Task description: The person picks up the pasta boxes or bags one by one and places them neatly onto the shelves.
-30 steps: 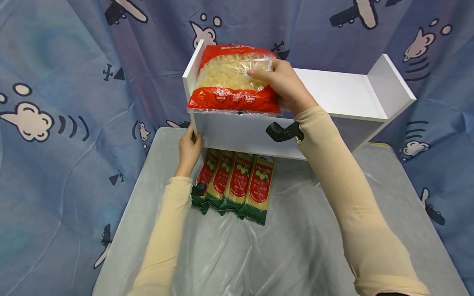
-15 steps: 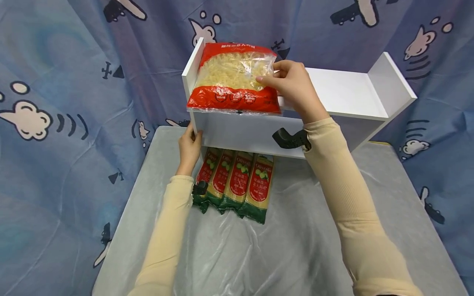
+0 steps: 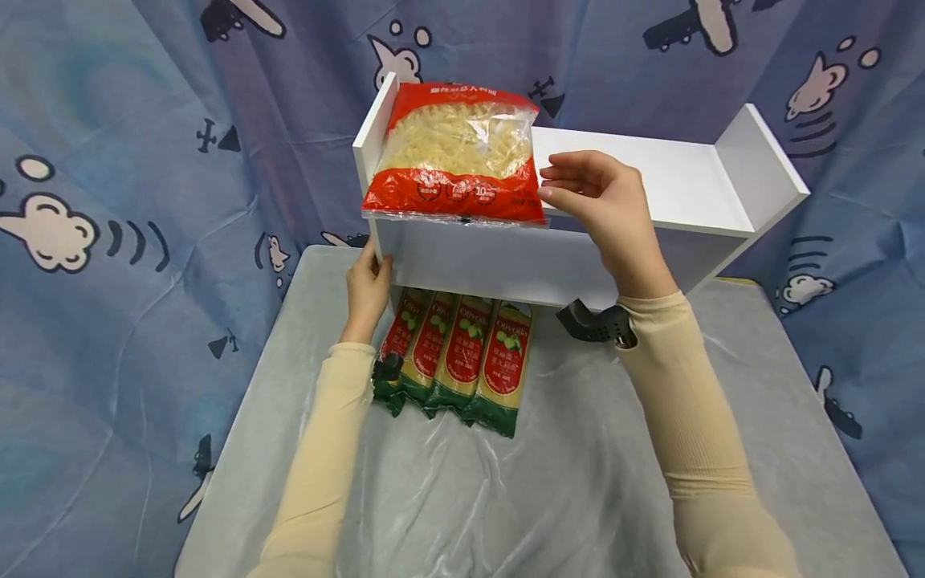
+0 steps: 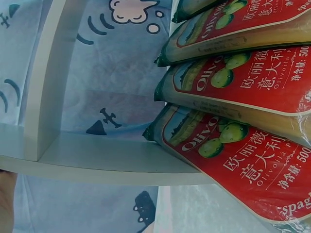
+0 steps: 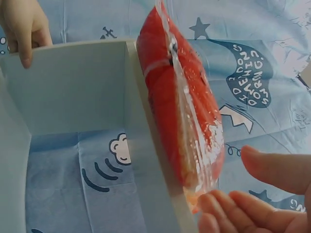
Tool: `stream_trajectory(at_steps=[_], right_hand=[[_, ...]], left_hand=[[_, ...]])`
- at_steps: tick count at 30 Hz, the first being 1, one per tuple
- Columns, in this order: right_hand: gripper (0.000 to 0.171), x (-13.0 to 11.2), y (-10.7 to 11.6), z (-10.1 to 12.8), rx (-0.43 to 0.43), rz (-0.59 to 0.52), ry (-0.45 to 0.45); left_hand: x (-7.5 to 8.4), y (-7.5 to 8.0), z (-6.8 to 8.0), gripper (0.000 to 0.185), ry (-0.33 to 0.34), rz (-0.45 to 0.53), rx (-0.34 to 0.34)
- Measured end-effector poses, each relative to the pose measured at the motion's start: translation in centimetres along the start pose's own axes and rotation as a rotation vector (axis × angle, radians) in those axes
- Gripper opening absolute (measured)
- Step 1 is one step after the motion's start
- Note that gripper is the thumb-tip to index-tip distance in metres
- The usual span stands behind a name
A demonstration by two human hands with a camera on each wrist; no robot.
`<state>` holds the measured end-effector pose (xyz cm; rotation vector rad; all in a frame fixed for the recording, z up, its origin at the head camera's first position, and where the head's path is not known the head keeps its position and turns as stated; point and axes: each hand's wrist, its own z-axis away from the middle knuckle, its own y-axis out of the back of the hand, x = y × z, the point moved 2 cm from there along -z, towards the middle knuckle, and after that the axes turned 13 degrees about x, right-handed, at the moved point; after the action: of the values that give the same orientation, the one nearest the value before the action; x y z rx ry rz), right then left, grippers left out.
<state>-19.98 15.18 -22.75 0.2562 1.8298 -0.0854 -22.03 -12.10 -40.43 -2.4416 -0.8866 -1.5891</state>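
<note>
1. Lying flat on the top board of the white shelf unit, the bag of short pasta sits at the unit's left end, its left edge against the raised side panel and its red bottom seam hanging slightly over the front edge.
2. The right hand hovers just to the right of the bag, fingers relaxed and slightly parted, holding nothing. The wrist view shows its fingertips close to the bag's clear edge, and contact cannot be told for certain.
3. So the bag lies to the left of the right hand. Its long axis runs left to right along the shelf, and the right hand is much the nearer of the 2.
4. The left hand grips the lower left corner of the shelf unit, thumb on the front face and fingers wrapped behind the side panel.
5. Beneath the unit, 4 long spaghetti packets lie side by side on the table, their green ends pointing toward the person.
6. The pasta bag is glossy, crinkled plastic, clear in the middle with red bands, soft and lumpy in outline. The shelf is smooth, rigid white board with square edges. The spaghetti packets look slim, stiff and shiny.
7. The table wears a wrinkled, translucent grey-white cover, and a blue cartoon-print cloth hangs behind.
</note>
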Motion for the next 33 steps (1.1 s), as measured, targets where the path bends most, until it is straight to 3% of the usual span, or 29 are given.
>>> stream_trajectory(at_steps=[4, 9, 16, 27, 33], right_hand=[[0.028, 0.6, 1.1, 1.3, 0.011, -0.159, 0.019], [0.029, 1.4, 2.1, 2.8, -0.004, -0.239, 0.026], [0.027, 4.0, 2.8, 4.8, -0.040, -0.229, 0.022], [0.022, 9.7, 3.7, 7.3, 0.015, -0.217, -0.085], [0.024, 12.7, 4.3, 8.5, -0.008, -0.205, -0.167]], left_hand=[[0.0, -0.1, 0.0, 0.042, 0.001, 0.010, -0.001], [-0.1, -0.1, -0.1, 0.041, 0.005, 0.021, 0.000], [-0.1, -0.1, 0.0, 0.041, 0.010, 0.017, -0.008], [-0.3, 0.1, -0.2, 0.042, 0.014, -0.010, -0.019], [-0.2, -0.1, -0.1, 0.042, 0.012, -0.018, -0.022]])
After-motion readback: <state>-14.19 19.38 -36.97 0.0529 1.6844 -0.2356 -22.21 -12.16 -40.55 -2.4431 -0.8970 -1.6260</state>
